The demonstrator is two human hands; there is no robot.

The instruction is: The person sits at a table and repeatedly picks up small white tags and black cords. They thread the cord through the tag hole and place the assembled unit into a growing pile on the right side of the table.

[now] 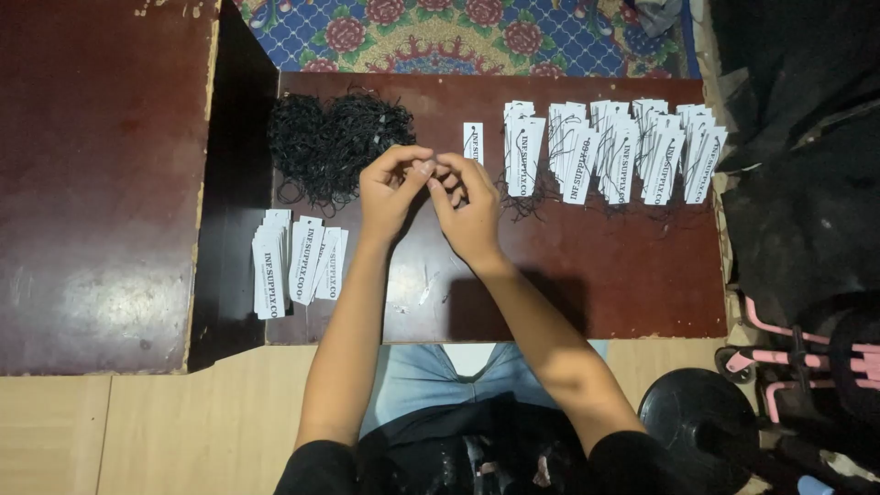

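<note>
Dark reddish wood forms the worktop point(605, 284), a low board set on a pale floor, with a flowered blue rug point(458, 32) beyond its far edge. Above the middle of the board the two hands meet, fingertips touching. The left hand point(392, 188) is curled, thumb and forefinger pinched together at the point where the hands join; the right hand point(469, 206) bends in toward it, its fingers closed against the same spot. Whatever small thing they pinch is too hidden to make out for certain.

Just past the right hand's fingertips, one white tag point(473, 141) lies alone on the wood, upright to the camera. Left of the hands, near the far edge, sits a loose heap of black strings point(335, 142), with strands trailing toward the left hand. On the right, a long overlapping row of strung tags point(612, 147) runs along the far edge, thin black loops spilling from under them. Near the left front corner lies a smaller batch of plain tags point(295, 261), fanned side by side.

Both forearms reach in from the bottom, over blue jeans. A second dark wooden board point(101, 183) lies to the left, and a black round stand base point(701, 417) sits at the lower right.
</note>
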